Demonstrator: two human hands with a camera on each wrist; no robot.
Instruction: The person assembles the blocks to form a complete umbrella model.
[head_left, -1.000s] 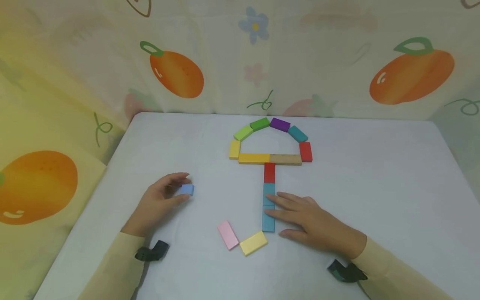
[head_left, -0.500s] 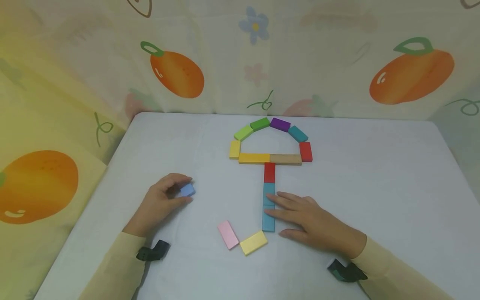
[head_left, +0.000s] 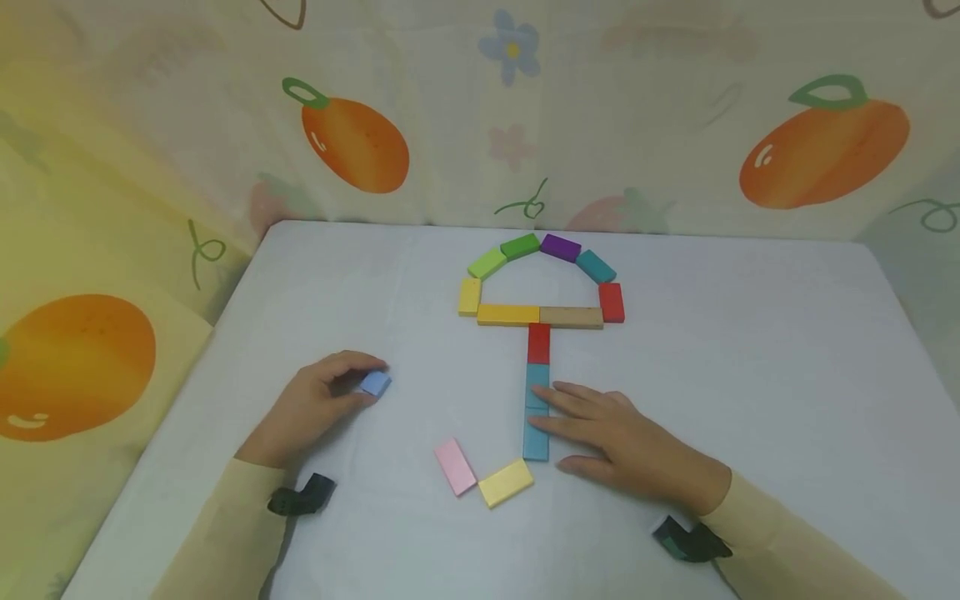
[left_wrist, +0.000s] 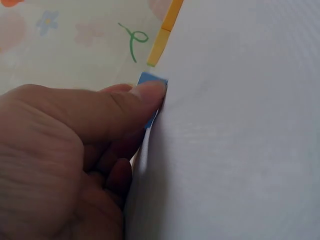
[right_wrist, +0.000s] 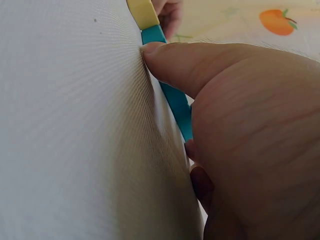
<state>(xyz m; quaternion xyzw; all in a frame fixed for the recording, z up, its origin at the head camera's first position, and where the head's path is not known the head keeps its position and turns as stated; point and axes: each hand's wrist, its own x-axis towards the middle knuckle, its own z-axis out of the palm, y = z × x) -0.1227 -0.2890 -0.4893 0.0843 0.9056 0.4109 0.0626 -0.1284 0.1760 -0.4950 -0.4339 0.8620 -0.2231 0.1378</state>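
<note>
My left hand (head_left: pixel 309 407) pinches a small light-blue block (head_left: pixel 376 382) between thumb and fingers, left of the block figure. The left wrist view shows the thumb pressed on the blue block (left_wrist: pixel 146 78), covering part of it. My right hand (head_left: pixel 630 443) lies beside the stem of the figure. Two of its fingertips rest on the upper teal block (head_left: pixel 537 376) and the lower teal block (head_left: pixel 536 443). A pale yellow block (head_left: pixel 506 483) slants from the stem's bottom end, and a pink block (head_left: pixel 455 467) touches its left corner.
An arch of coloured blocks, with a purple block (head_left: pixel 561 247) near its top, stands over an orange-yellow bar (head_left: pixel 508 315) and a tan bar (head_left: pixel 572 317). A red block (head_left: pixel 538 343) heads the stem. Patterned cloth (head_left: pixel 637 108) hangs behind the white table (head_left: pixel 750 350).
The light-blue block has turned in my left hand and now sits slanted, with the fingers shifted slightly around it. My right hand stays on the teal blocks.
</note>
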